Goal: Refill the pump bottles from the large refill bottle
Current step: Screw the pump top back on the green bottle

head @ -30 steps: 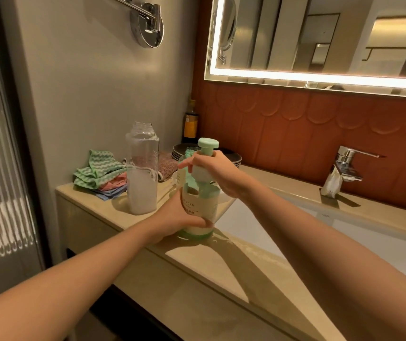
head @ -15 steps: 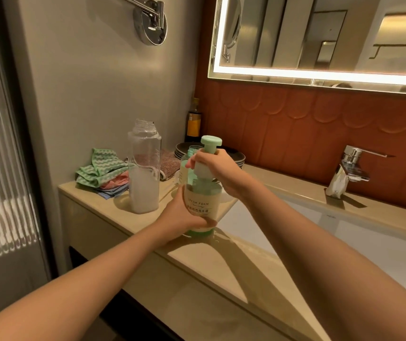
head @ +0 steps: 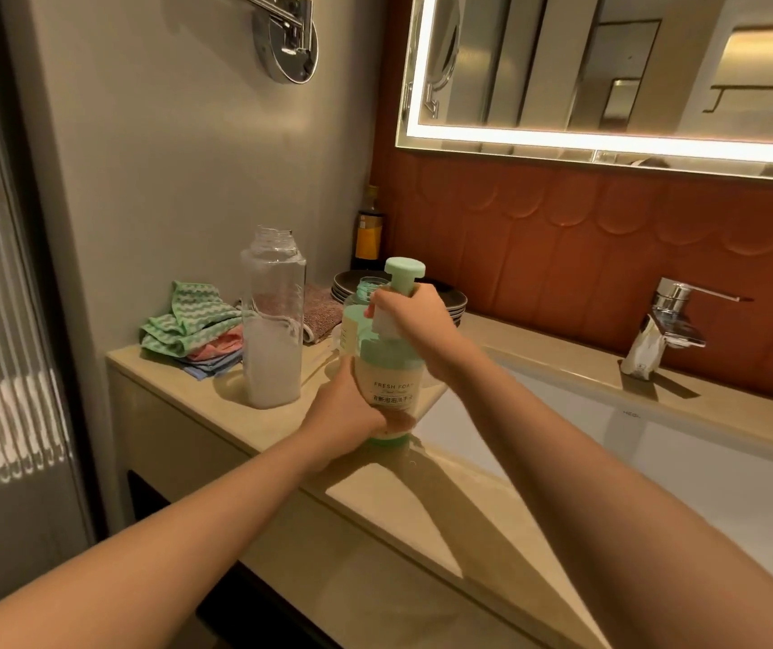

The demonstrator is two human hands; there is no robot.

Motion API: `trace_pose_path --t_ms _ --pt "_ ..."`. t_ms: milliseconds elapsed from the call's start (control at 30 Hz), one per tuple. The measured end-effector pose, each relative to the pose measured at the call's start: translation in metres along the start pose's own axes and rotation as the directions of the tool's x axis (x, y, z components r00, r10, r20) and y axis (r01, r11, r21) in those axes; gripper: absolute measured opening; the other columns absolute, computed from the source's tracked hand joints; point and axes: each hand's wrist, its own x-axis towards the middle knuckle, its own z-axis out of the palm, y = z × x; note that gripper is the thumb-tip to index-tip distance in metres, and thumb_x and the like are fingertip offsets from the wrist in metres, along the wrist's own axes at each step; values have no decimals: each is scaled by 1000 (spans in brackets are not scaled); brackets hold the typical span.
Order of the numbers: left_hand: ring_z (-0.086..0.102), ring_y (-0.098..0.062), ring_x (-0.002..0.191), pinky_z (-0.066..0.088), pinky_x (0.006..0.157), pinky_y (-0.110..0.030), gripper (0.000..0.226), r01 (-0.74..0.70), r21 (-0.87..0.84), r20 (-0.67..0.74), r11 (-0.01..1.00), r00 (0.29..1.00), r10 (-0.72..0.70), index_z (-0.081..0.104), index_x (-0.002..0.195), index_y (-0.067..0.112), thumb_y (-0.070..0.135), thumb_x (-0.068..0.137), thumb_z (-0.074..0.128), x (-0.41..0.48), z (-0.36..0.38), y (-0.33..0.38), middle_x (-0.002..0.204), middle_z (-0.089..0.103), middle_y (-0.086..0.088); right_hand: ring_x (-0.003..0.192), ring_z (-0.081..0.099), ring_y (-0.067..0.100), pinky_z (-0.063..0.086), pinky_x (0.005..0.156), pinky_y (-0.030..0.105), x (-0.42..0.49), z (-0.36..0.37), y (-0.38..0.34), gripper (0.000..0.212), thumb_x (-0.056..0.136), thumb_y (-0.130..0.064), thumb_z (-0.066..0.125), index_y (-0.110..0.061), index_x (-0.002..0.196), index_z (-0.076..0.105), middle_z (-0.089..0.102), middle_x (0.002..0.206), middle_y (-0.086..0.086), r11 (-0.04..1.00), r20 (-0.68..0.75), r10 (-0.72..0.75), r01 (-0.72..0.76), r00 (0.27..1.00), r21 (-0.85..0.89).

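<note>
On counter [head: 375,503], pump bottle [head: 391,367] upright, axis vertical

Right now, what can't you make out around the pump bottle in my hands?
Head view only.
Collar of the pump bottle: covered by the right hand, so tight or loose is unclear.
Fill level of the rear bottle: blocked by the pump bottle.
Its base: wrapped by the left hand.
Lower lines of the label: too small.

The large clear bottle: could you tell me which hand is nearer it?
Left. The left hand grips the pump bottle just right of the large clear bottle; the right hand grips the pump collar, farther right.
</note>
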Motion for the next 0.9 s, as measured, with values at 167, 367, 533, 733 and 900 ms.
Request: trace_pose_path --t_ms 167,367,533,733,900 --pt "56 -13 109 48 95 -37 74 -12 -135 206 991 978 40 45 125 25 20 62 84 6 -11 0 117 60 6 76 58 10 46 67 25 6 -26 5 21 91 -14 51 -12 72 57 66 80 3 987 276 -78 35 958 157" --pt "52 -18 114 45 98 -43 79 -18 -104 -43 994 999 13 43 124 22 22 58 86 11 5 -8 119 58 4 82 56 15 48 73 29 2 1 -3 13 87 -15 53 -13 76 60 63 84 1 999 31 -16 17 999 -28" --pt "49 -18 111 45 95 -41 85 -38 -32 -167 999 986 32 34 130 20 36 63 83 2 12 -5 120 52 4 85 57 20 50 81 39 -1 22 -4 11 88 -24 54 -14 83 54 60 86 3 988 -291 11 -56 957 -144" --pt "54 -10 111 47 89 -25 71 -22 -131 336 991 940 65 42 124 33 22 66 82 7 -25 -2 119 57 10 80 56 15 45 69 21 -3 -18 -2 27 91 -17 55 -14 65 56 62 74 2 983 259 -132 94 957 157" --pt "55 -6 105 46 84 -21 67 -94 -168 162 981 979 122 46 117 32 17 63 84 7 -15 -9 112 59 10 76 58 15 49 70 28 -3 3 -10 15 89 -16 56 -12 75 58 61 76 1 999 82 -12 9 997 35"
